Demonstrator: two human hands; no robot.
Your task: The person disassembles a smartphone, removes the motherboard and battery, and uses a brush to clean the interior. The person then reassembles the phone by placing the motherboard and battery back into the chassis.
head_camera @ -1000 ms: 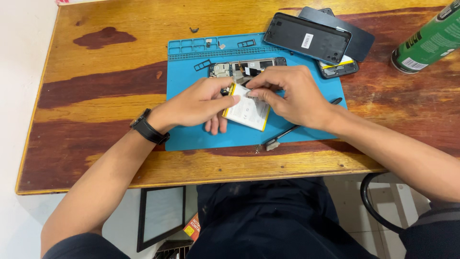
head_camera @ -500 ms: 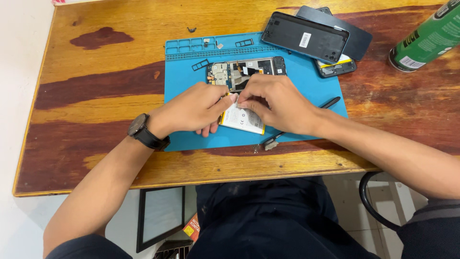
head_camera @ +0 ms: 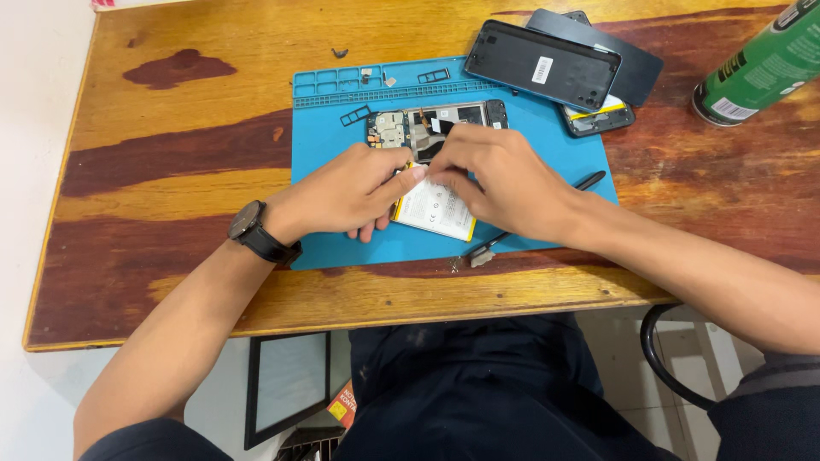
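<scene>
Centrally, left hand [head_camera: 350,192] and right hand [head_camera: 500,175] pinch white rectangular battery [head_camera: 436,209] with printed label, on blue rubbery mat [head_camera: 329,137]; green can [head_camera: 760,64] upper right, glossy wooden table [head_camera: 171,102].

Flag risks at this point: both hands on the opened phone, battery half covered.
1. Left hand and right hand press together over the white battery in the opened phone; prying could bend or puncture it.
2. Small loose parts lie on the blue mat; a sleeve could sweep them off.
3. The green can lies on its side, so it may roll.
</scene>
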